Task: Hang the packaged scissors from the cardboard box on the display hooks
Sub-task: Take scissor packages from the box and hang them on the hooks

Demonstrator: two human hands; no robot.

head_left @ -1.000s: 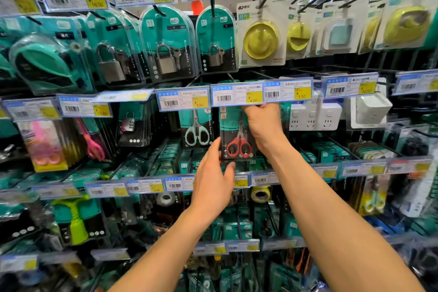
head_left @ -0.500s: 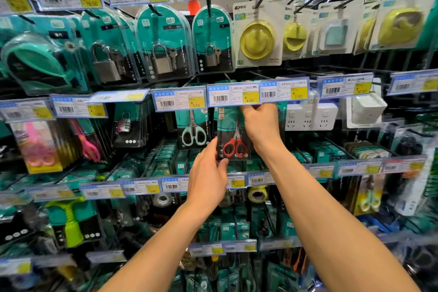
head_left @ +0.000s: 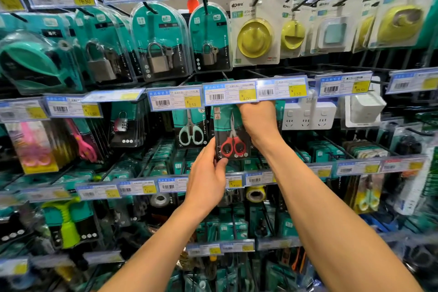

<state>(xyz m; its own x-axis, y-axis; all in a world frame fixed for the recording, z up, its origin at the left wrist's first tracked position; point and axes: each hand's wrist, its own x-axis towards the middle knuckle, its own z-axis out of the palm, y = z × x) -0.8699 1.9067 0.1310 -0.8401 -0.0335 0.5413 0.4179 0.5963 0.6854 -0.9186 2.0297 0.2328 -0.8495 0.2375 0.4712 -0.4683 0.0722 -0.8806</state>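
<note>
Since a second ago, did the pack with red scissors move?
No. The red scissors pack is in the same spot just under the 4.00 price tag, beside the green scissors pack.

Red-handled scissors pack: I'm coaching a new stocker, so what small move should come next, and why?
Probably ease the top of the red-handled scissors pack backward behind the 4.00 price tag until it hangs. The left hand pinches its bottom corner. The right hand reaches its top under the tag with its fingers hidden, so whether the pack hangs yet cannot be seen.
</note>
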